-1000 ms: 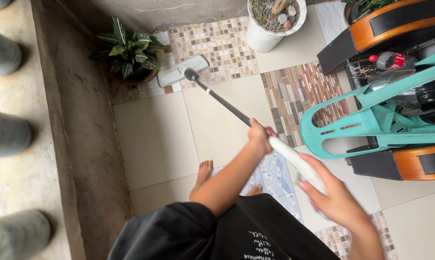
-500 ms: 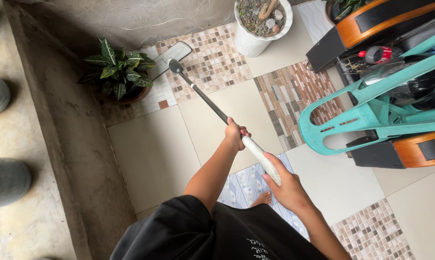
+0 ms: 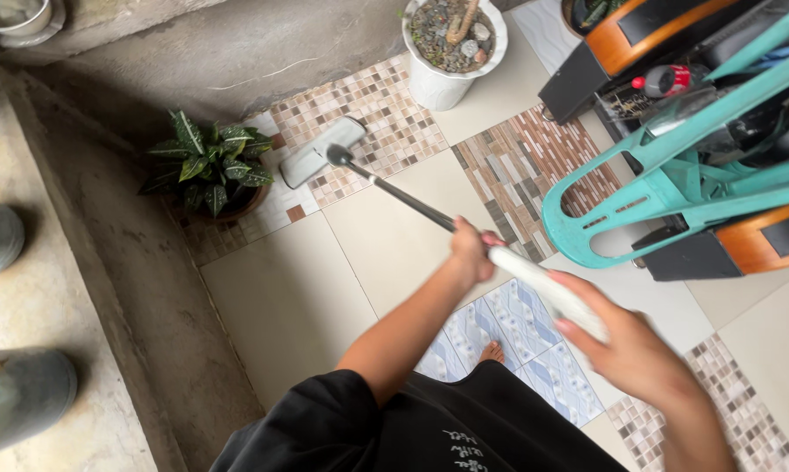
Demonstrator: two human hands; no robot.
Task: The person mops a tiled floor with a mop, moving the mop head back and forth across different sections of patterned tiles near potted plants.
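Note:
I hold a flat mop with both hands. Its grey rectangular head lies on the small-checked mosaic tiles, just right of a potted green plant. A thin dark metal pole runs from the head back to me and ends in a white grip. My left hand is closed around the pole where the white grip begins. My right hand, blurred, is wrapped on the near end of the white grip. One bare foot shows on the blue patterned tile.
A white pot filled with stones stands at the far wall. An upturned teal plastic chair rests on orange-and-black furniture at right, with a red-capped bottle. A concrete ledge runs along the left.
The mop head has slid back toward me and right, away from the plant and wall. Both hands pulled back with it, and my right hand now blurs near the lower right.

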